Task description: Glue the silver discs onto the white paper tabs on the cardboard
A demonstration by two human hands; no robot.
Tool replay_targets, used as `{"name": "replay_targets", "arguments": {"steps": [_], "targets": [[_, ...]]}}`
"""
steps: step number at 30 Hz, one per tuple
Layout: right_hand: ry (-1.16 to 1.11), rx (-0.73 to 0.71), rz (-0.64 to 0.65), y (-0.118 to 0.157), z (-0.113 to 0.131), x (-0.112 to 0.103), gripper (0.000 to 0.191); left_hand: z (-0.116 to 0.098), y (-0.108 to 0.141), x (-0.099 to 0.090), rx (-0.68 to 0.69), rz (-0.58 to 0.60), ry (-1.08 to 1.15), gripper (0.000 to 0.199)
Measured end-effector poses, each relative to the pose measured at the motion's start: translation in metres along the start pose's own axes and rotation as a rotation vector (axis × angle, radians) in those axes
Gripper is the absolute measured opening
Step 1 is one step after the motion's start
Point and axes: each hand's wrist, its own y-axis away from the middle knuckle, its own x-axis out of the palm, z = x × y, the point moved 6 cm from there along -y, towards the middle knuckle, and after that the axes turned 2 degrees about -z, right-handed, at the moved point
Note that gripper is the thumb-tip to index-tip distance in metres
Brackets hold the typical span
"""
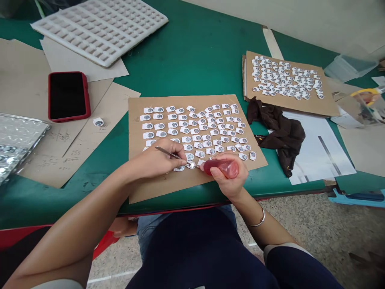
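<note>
My left hand pinches slim metal tweezers, their tip at a small white tag with a round dark print near the front of a brown cardboard sheet. In my right hand is a red squeeze bottle, tilted with its narrow end toward the same tag. The fingers wrap round the bottle's body. Rows of similar tags cover most of the sheet, and my left hand hides some of them.
A phone in a red case and one loose tag lie on papers at left. A white gridded tray sits behind. At right are a dark cloth, another tag-covered cardboard and a clear box.
</note>
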Motion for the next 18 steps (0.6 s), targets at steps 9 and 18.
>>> {"name": "replay_targets", "arguments": {"steps": [9,18], "targets": [[0.013,0.032,-0.022,-0.001,-0.002,-0.001,0.023,0.002,-0.001,0.001,0.015,-0.012,0.018,0.015],[-0.037,0.242,-0.021,0.004,-0.025,0.001,0.023,0.010,-0.003,0.002,0.028,0.002,0.058,0.014]]}}
